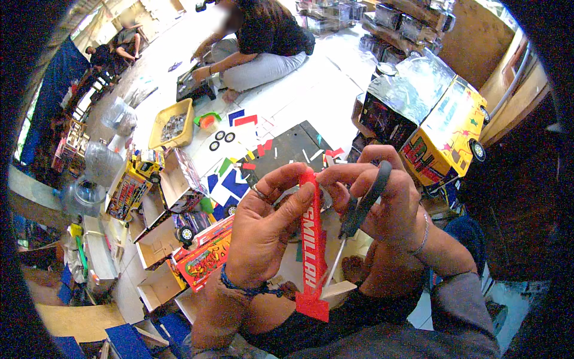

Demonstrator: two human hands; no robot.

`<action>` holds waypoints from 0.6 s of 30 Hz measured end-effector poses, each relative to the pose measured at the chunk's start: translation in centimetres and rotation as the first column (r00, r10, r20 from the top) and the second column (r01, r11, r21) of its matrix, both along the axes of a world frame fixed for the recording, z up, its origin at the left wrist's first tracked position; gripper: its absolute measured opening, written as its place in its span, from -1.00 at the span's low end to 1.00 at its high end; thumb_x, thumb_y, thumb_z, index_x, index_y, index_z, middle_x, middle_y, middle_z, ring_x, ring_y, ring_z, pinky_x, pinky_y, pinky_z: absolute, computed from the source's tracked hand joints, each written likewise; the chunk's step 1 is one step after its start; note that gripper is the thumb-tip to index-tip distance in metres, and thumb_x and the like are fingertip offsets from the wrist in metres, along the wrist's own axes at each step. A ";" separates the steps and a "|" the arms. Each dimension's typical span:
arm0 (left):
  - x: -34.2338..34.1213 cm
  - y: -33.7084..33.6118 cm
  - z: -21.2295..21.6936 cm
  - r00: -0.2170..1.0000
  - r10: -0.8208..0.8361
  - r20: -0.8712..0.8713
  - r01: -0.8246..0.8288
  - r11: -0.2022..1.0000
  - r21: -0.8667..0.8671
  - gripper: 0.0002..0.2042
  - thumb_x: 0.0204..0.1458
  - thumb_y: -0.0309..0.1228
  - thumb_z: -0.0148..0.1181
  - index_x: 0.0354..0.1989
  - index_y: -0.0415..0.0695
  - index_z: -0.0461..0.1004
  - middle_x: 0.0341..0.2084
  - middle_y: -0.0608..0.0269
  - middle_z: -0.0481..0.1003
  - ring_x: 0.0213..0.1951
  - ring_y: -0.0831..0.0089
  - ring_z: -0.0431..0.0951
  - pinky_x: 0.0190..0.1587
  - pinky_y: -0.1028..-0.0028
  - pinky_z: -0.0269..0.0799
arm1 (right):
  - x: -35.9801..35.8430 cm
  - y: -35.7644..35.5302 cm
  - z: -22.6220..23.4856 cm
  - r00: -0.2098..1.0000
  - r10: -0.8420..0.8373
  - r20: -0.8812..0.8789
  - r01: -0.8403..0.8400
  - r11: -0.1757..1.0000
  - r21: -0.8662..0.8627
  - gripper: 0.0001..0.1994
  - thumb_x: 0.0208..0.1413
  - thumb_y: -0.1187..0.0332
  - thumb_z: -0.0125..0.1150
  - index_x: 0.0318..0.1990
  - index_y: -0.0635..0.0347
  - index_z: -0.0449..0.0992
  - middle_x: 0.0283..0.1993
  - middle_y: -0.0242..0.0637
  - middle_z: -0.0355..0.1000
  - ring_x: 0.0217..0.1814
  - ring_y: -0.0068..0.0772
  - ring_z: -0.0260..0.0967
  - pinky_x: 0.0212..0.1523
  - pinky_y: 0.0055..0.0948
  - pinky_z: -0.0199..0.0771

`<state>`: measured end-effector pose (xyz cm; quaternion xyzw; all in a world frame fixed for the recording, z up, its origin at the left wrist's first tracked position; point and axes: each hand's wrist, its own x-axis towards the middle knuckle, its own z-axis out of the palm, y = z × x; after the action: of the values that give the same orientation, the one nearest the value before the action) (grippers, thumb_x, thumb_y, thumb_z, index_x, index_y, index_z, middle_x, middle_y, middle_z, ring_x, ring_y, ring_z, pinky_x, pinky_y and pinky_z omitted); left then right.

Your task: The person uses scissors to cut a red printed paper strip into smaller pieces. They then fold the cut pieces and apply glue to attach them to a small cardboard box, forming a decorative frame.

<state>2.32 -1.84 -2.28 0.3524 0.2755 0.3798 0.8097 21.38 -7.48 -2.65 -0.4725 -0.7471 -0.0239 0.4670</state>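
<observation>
Plainly flat red strip [313, 245], slender metal-shafted tool [354, 219]

Strip [314, 239] – bright red w/ white lettering. Tool handle [366, 200] blk, shaft [336, 258] silvery. L wristband [230, 284] dk blue, R bracelet [426, 230] silvery, sleeve [460, 305] grey. Toy truck at right [448, 140] yellow w/ green & red stars, multicol. lettering. Panel lower left [206, 260] – red w/ green & yellow pattern. Loose wheels [219, 136] blk w/ white hubs. Tub [180, 111] yellow; floor [335, 90] whitish. Co-worker's top [272, 27] blk, trousers [269, 69] lt grey.
</observation>
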 end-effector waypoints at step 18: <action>-0.3 0.9 -0.5 0.998 -0.052 -0.026 0.053 0.997 0.052 -0.67 0.16 -0.62 0.19 0.10 -0.20 0.39 0.05 0.14 0.49 0.03 0.42 0.54 0.07 0.46 0.54 | -0.5 0.9 0.8 0.756 0.051 -0.653 -0.254 0.942 -0.220 -0.53 0.06 0.49 0.41 -0.07 0.12 0.14 -0.13 -0.10 0.51 -0.11 -0.41 0.51 -0.14 -0.46 0.52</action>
<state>2.05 -0.90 -2.77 0.3856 0.2660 0.3613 0.8063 20.87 -6.57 -1.85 -0.4531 -0.5749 0.2886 0.6172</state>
